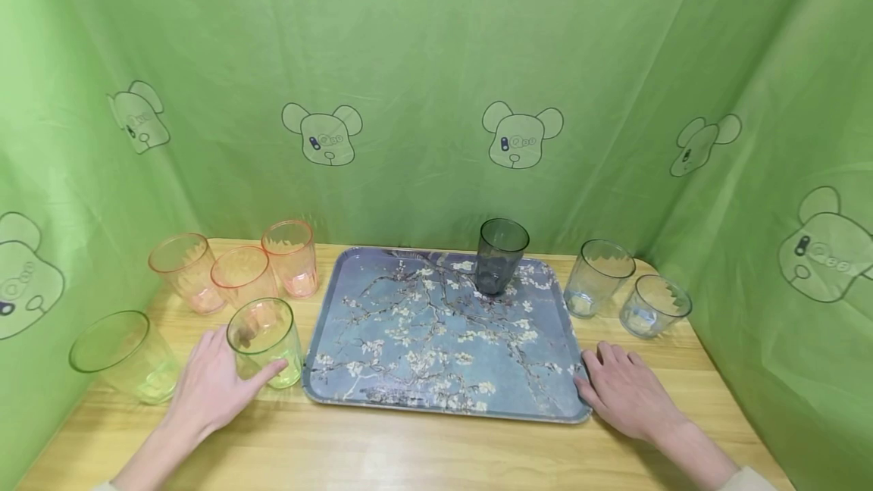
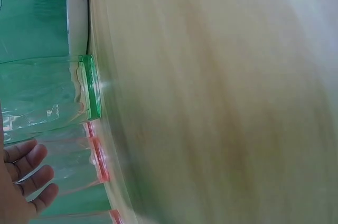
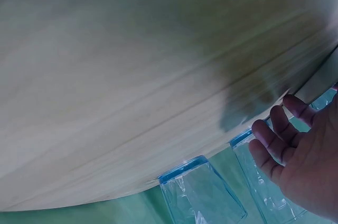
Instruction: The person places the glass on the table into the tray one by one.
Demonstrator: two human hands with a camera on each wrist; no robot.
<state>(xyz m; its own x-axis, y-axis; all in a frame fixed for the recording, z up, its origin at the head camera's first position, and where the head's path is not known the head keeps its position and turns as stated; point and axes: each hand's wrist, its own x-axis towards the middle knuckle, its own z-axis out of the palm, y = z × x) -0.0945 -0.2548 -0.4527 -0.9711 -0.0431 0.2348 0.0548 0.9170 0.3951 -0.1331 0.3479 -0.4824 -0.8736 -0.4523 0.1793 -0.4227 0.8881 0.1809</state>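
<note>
My left hand point(image 1: 211, 385) is at the near left side of a clear glass with a green tint point(image 1: 285, 366), its thumb stretched across the front. In the left wrist view the hand's fingers point(image 2: 33, 183) are loosely bent and apart, beside the upright green glass point(image 2: 42, 92). Whether the thumb touches the glass I cannot tell. A blossom-patterned blue tray point(image 1: 409, 370) lies in the middle of the table. At its near right corner is my right hand point(image 1: 630, 392), fingers relaxed, thumb against the rim. A dark grey glass point(image 1: 501, 260) stands on the tray's far right part.
Another green glass point(image 1: 129, 354) stands at the far left. Behind the left hand are three pink-rimmed glasses, the nearest pink glass point(image 1: 242, 279) partly overlapped. Two bluish glasses point(image 1: 600, 279) stand right of the tray. Green curtain point(image 1: 423, 195) encloses the wooden table point(image 1: 382, 449).
</note>
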